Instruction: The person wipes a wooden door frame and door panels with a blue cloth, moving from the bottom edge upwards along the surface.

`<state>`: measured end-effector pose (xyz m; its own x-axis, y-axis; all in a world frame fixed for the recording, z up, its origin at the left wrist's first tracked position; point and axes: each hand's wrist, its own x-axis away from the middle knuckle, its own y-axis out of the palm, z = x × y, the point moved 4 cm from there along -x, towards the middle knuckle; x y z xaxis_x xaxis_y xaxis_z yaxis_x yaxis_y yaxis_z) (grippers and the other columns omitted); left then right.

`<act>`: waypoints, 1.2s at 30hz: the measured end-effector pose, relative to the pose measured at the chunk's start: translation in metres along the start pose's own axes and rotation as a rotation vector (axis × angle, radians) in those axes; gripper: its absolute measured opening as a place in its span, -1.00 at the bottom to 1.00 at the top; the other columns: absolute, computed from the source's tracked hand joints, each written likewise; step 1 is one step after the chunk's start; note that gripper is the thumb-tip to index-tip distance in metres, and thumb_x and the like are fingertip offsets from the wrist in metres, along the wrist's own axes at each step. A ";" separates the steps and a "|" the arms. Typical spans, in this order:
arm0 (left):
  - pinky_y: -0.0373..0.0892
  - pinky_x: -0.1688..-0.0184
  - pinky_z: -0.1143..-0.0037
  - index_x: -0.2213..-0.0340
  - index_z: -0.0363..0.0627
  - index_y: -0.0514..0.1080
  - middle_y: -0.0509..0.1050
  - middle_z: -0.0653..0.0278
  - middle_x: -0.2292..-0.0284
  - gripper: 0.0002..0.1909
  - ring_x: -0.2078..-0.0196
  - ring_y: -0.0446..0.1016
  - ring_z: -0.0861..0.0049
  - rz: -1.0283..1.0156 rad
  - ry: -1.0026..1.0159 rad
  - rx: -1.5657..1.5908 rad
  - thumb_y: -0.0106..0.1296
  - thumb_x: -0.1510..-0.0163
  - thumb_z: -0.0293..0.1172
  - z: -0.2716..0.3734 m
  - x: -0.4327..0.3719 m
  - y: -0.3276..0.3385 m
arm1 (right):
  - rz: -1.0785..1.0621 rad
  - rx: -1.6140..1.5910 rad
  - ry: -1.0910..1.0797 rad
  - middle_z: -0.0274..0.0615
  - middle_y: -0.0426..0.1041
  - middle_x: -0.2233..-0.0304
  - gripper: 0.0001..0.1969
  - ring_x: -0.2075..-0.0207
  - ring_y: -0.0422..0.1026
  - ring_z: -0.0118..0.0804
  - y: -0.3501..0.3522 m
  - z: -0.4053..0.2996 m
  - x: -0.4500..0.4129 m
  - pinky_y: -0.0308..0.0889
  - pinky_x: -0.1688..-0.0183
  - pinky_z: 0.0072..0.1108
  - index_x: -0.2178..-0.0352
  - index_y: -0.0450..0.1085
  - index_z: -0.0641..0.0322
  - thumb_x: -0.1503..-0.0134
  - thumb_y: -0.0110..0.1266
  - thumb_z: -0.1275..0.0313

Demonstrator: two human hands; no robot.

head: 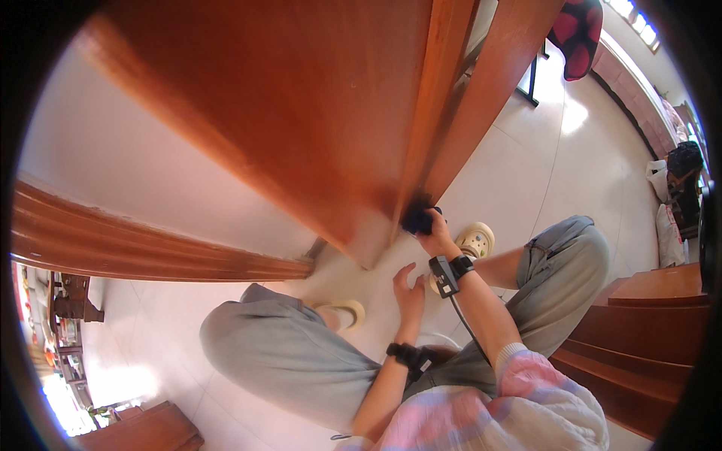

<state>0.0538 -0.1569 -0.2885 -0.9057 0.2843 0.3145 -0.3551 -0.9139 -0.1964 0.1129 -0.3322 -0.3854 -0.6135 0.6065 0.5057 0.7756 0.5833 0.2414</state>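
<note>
My right hand [437, 236] grips a small black item [418, 216], possibly a bunched cloth; blur keeps me from telling. It is held against the low part of an upright wooden edge, where the reddish-brown wooden door [316, 113] meets a narrower wooden post [479, 107]. Below and to the left, my left hand [410, 293] hangs over the floor between my knees, fingers apart and holding nothing. A black strap with a small device [444, 276] is on my right wrist, and a similar band [409, 356] is on the left one.
Wooden trim [158, 239] runs along the white wall at left. My cream clogs [476, 239] stand on the pale tiled floor [541, 169]. Wooden furniture [637, 349] is close at right. Bags [670, 234] lie farther right, and a dark red-patterned item [575, 36] hangs at the top.
</note>
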 end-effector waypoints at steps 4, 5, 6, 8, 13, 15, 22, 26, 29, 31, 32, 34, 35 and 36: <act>0.10 -0.06 0.44 0.19 -0.20 0.35 0.31 0.09 0.14 -0.66 0.02 0.22 0.28 0.090 0.037 -0.034 -0.01 0.08 -0.46 -0.001 0.004 -0.025 | 0.232 -0.485 0.376 -0.30 0.39 0.42 -0.82 0.41 0.39 -0.34 0.058 -0.052 0.064 0.29 0.40 -0.59 0.42 0.31 0.09 0.12 0.11 0.40; 0.10 -0.06 0.44 0.19 -0.20 0.35 0.31 0.09 0.14 -0.66 0.02 0.22 0.28 0.082 0.035 -0.029 -0.01 0.08 -0.46 0.001 0.004 -0.021 | 0.241 -0.482 0.371 -0.30 0.39 0.42 -0.82 0.41 0.39 -0.34 0.054 -0.055 0.066 0.29 0.40 -0.59 0.42 0.31 0.09 0.12 0.11 0.40; 0.13 -0.02 0.42 0.23 -0.20 0.37 0.34 0.08 0.17 -0.68 0.06 0.24 0.26 0.104 0.059 -0.018 0.01 0.11 -0.45 0.001 0.002 -0.018 | 0.172 -0.472 0.296 -0.31 0.39 0.43 -0.81 0.40 0.39 -0.37 0.053 -0.060 0.064 0.28 0.41 -0.60 0.43 0.30 0.08 0.13 0.12 0.40; 0.16 0.01 0.40 0.27 -0.20 0.39 0.36 0.08 0.21 -0.69 0.10 0.27 0.23 0.128 0.085 -0.009 0.03 0.14 -0.44 -0.001 -0.001 -0.017 | 0.101 -0.462 0.222 -0.33 0.38 0.44 -0.80 0.40 0.38 -0.39 0.056 -0.065 0.063 0.27 0.42 -0.61 0.43 0.29 0.07 0.14 0.14 0.40; 0.18 0.02 0.40 0.28 -0.21 0.40 0.38 0.06 0.23 -0.69 0.11 0.29 0.23 0.088 0.101 0.022 0.03 0.15 -0.44 0.006 -0.001 -0.009 | 0.017 -0.028 -0.043 -0.07 0.33 0.21 -0.50 0.17 0.31 -0.07 0.022 -0.025 0.029 0.26 0.18 -0.39 0.12 0.20 0.11 0.16 0.11 0.46; 0.18 0.02 0.40 0.28 -0.21 0.40 0.38 0.06 0.24 -0.70 0.11 0.29 0.23 0.041 0.121 0.015 0.03 0.15 -0.44 0.002 -0.004 -0.006 | -0.074 0.601 -0.505 0.00 0.34 0.21 -0.47 0.16 0.32 0.02 0.019 -0.016 0.021 0.26 0.15 -0.37 0.09 0.17 0.11 0.18 0.10 0.49; 0.18 0.03 0.38 0.30 -0.21 0.40 0.39 0.07 0.25 -0.71 0.12 0.29 0.22 0.062 0.123 -0.031 0.02 0.15 -0.43 -0.003 -0.002 -0.017 | -0.159 -0.002 0.066 -0.12 0.35 0.25 -0.50 0.20 0.34 -0.14 0.044 -0.024 0.023 0.27 0.20 -0.43 0.15 0.22 0.09 0.20 0.14 0.45; 0.18 0.03 0.37 0.30 -0.21 0.39 0.39 0.06 0.26 -0.71 0.12 0.29 0.20 0.063 0.138 -0.019 0.01 0.15 -0.41 0.003 -0.001 -0.013 | 0.102 -0.545 0.373 -0.24 0.36 0.31 -0.63 0.25 0.34 -0.29 0.063 -0.056 0.044 0.30 0.30 -0.46 0.26 0.27 0.08 0.18 0.14 0.39; 0.17 0.03 0.38 0.30 -0.22 0.39 0.38 0.04 0.26 -0.71 0.12 0.28 0.20 0.012 0.106 -0.003 0.01 0.15 -0.41 -0.001 -0.004 -0.002 | 0.207 -0.425 0.338 -0.21 0.39 0.37 -0.73 0.32 0.39 -0.19 0.057 -0.060 0.041 0.34 0.34 -0.39 0.33 0.28 0.11 0.13 0.08 0.39; 0.19 0.04 0.37 0.30 -0.22 0.39 0.38 0.00 0.25 -0.70 0.13 0.29 0.18 0.016 0.037 0.060 0.02 0.16 -0.42 -0.012 -0.005 -0.006 | 0.303 -0.399 0.244 -0.19 0.37 0.38 -0.72 0.32 0.39 -0.20 0.072 -0.070 0.062 0.34 0.40 -0.41 0.34 0.27 0.10 0.15 0.11 0.42; 0.19 0.04 0.37 0.30 -0.22 0.39 0.38 0.00 0.25 -0.70 0.13 0.29 0.18 0.019 0.037 0.055 0.02 0.16 -0.42 -0.014 -0.006 -0.008 | 0.301 -0.401 0.248 -0.19 0.37 0.38 -0.72 0.32 0.39 -0.20 0.082 -0.072 0.071 0.34 0.40 -0.41 0.34 0.27 0.10 0.15 0.11 0.42; 0.21 0.06 0.36 0.31 -0.23 0.39 0.38 -0.02 0.27 -0.70 0.16 0.31 0.14 -0.011 -0.016 0.016 0.02 0.18 -0.44 -0.008 -0.008 -0.010 | 0.310 -0.338 0.067 -0.19 0.36 0.42 -0.69 0.43 0.40 -0.26 0.091 -0.083 0.081 0.30 0.53 -0.54 0.30 0.26 0.15 0.15 0.13 0.49; 0.21 0.06 0.36 0.31 -0.23 0.39 0.38 -0.02 0.27 -0.70 0.16 0.31 0.14 -0.009 -0.009 0.014 0.02 0.18 -0.44 -0.003 -0.004 -0.013 | 0.306 -0.343 0.064 -0.19 0.36 0.42 -0.69 0.43 0.40 -0.26 0.094 -0.083 0.085 0.30 0.53 -0.54 0.30 0.26 0.15 0.15 0.13 0.49; 0.22 0.07 0.36 0.31 -0.23 0.39 0.39 -0.03 0.28 -0.70 0.17 0.32 0.13 -0.034 0.012 -0.016 0.03 0.18 -0.44 0.015 0.002 -0.006 | 0.394 -0.344 0.098 -0.17 0.37 0.42 -0.69 0.49 0.40 -0.25 0.083 -0.082 0.082 0.30 0.57 -0.55 0.30 0.26 0.15 0.15 0.12 0.52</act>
<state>0.0571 -0.1553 -0.2730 -0.8956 0.3191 0.3100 -0.3897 -0.8989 -0.2004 0.1391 -0.2784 -0.2565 -0.2622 0.6809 0.6838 0.9583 0.1005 0.2675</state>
